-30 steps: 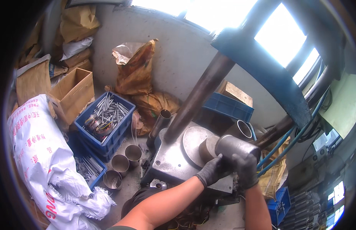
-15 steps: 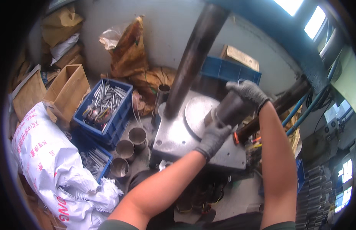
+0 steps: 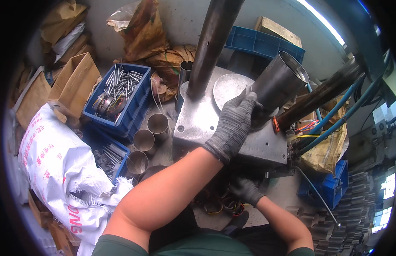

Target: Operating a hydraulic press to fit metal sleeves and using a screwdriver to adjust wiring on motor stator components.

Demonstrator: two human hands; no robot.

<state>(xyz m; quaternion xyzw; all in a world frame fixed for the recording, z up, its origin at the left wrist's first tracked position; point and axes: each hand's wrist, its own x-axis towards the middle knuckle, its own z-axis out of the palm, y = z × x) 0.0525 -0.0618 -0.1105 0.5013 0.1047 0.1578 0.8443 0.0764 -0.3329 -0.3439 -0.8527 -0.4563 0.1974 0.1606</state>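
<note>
My left hand (image 3: 234,123), in a grey glove, grips the lower end of a dark metal tube (image 3: 278,83). The tube leans up and to the right, its open mouth facing up. Beneath it lies the metal press table (image 3: 193,123) with a raised round disc (image 3: 232,87). My right hand (image 3: 247,190), gloved too, is low in front of the table's near edge, beside dark parts with coloured wires (image 3: 214,205). Its fingers are in shadow, and whether they hold anything is unclear.
Thick steel columns (image 3: 213,42) rise from the table. On the left are a blue crate (image 3: 138,100) of metal rods, several short tubes (image 3: 158,123) and a white woven sack (image 3: 57,158). Blue hoses (image 3: 334,136) hang at right, above stacked metal parts (image 3: 351,213).
My right hand has left the tube's upper end and dropped below the table's near edge. My left hand keeps hold of the tube, which now tilts more upright.
</note>
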